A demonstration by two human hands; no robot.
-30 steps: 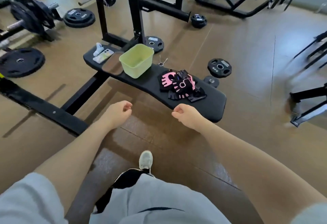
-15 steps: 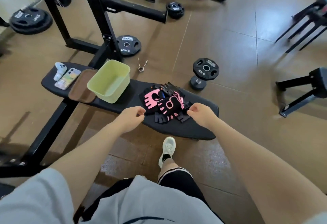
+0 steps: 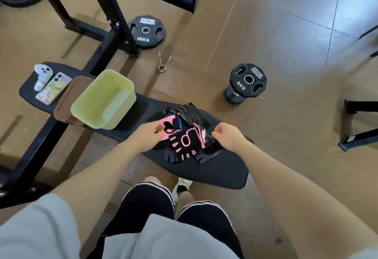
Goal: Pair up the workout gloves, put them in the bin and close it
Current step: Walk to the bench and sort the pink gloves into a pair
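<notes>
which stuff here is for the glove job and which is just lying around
For the job: gloves, green bin, brown lid, left hand, right hand.

Lying about: phone, controller, 10 kg plate, 5 kg plate, spring clip.

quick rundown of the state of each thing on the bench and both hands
bin: open, empty, tilted on its lid
lid: off, flat beside and partly under the bin
gloves: unpaired, in a heap
left hand: grip closing on the pink glove
right hand: fingers curled at the heap's edge
phone: lying flat
</notes>
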